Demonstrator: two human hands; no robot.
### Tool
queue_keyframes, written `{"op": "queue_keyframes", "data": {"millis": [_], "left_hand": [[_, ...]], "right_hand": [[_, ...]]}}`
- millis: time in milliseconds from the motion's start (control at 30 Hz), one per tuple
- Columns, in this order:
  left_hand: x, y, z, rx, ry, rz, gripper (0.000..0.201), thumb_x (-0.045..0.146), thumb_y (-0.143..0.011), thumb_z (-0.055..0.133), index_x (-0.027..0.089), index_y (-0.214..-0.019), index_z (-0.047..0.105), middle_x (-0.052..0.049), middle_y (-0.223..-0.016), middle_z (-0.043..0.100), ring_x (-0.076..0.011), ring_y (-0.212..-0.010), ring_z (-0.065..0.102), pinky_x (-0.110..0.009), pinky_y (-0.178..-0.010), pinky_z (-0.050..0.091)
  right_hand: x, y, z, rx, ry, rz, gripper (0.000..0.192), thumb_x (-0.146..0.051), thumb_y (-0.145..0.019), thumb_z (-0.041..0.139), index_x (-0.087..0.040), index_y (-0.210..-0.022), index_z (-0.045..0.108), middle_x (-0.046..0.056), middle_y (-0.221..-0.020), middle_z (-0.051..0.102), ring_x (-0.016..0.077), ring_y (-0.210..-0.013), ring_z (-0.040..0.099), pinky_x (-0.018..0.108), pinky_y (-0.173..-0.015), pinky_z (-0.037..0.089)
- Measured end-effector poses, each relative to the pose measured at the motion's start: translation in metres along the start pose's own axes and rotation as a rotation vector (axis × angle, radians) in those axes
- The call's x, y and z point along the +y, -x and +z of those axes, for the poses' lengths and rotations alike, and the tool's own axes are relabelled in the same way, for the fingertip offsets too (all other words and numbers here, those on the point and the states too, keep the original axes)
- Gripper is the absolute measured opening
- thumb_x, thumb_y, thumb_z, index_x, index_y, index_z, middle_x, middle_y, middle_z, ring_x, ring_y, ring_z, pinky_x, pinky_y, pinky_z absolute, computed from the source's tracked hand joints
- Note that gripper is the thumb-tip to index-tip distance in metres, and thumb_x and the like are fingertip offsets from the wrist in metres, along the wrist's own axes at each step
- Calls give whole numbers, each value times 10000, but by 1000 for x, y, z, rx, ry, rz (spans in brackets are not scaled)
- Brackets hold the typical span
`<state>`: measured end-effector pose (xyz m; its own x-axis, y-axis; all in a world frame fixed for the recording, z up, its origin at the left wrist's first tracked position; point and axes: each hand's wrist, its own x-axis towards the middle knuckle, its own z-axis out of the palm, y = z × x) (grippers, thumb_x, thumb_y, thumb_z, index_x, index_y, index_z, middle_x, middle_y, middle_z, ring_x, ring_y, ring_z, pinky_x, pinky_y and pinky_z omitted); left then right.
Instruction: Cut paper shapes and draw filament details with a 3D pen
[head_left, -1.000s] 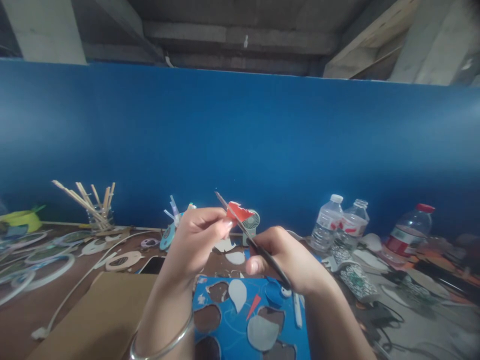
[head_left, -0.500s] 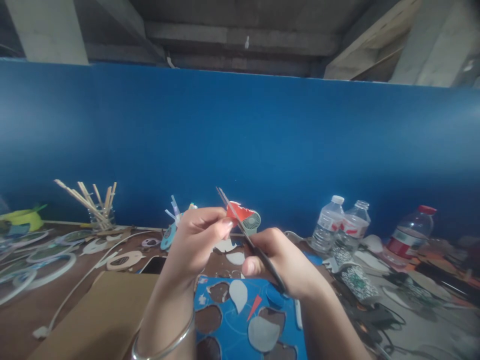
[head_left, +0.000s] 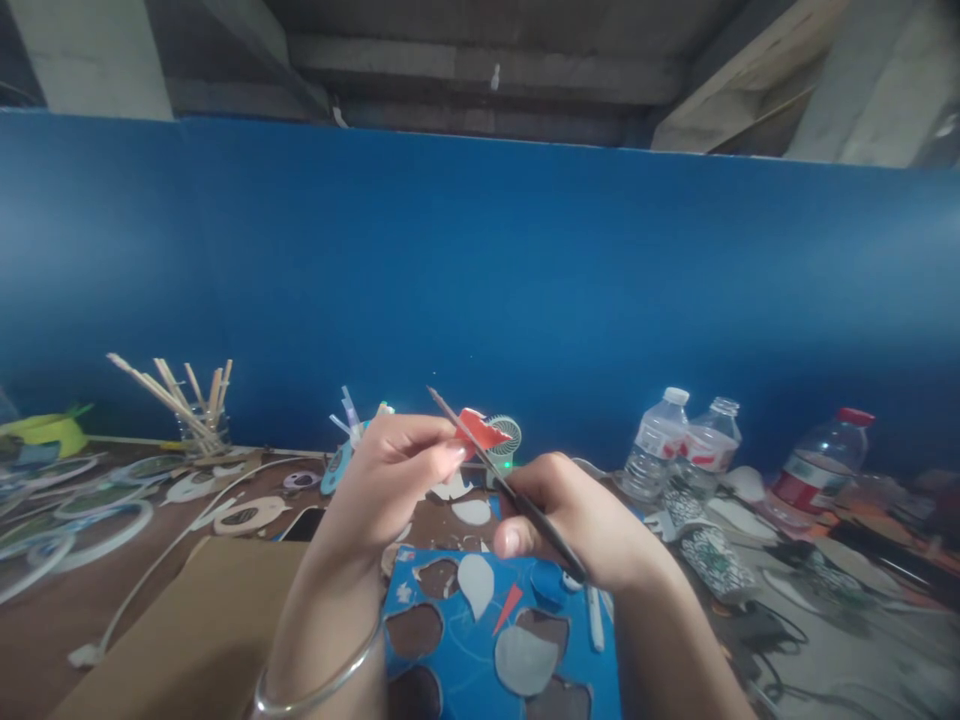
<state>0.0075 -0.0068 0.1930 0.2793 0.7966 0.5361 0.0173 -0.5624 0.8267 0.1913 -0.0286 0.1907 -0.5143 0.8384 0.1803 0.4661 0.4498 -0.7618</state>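
1. Fingertips of the left hand [head_left: 390, 470] are pinched together on a small red paper piece [head_left: 480, 432], held up above the bench [head_left: 45, 620] in front of the blue wall [head_left: 480, 280].
2. The right hand [head_left: 577, 520] is wrapped tight around the handles of a pair of scissors [head_left: 510, 490]; the thin blades point up and to the left, and they meet the red paper piece at its lower edge.
3. Whether the blades are apart or together at the paper is too fine to tell.
4. A metal bangle [head_left: 322, 680] circles the left wrist.
5. Below both hands lies a blue sheet [head_left: 457, 670] with many shapes cut out of it; a grey leaf-shaped cutout [head_left: 475, 585] and a small red sliver [head_left: 508, 608] rest on it.
6. A cardboard piece [head_left: 187, 640] lies just left of the blue sheet.
7. Behind the red paper piece stands a small fan [head_left: 504, 436].
8. To the left, well apart, a jar of wooden sticks [head_left: 191, 415] stands by the wall, with paper rings [head_left: 97, 520] spread before it.
9. To the right stand three water bottles [head_left: 660, 445], one with a red cap.
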Motion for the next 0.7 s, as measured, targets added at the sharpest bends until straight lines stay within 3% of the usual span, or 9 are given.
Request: {"op": "queue_keyframes", "data": {"millis": [700], "left_hand": [[-3,-1,-2,-4,-3,-35,262,177,-729,504,155,-481,423,49,-476,335,-58,-459,274,-218,-422,196]], "right_hand": [[-2,1,0,16,40,51,403,-476,-704,615,-162,-548,417,-45,-568,298,83,-532,243,221,-442,195]]}}
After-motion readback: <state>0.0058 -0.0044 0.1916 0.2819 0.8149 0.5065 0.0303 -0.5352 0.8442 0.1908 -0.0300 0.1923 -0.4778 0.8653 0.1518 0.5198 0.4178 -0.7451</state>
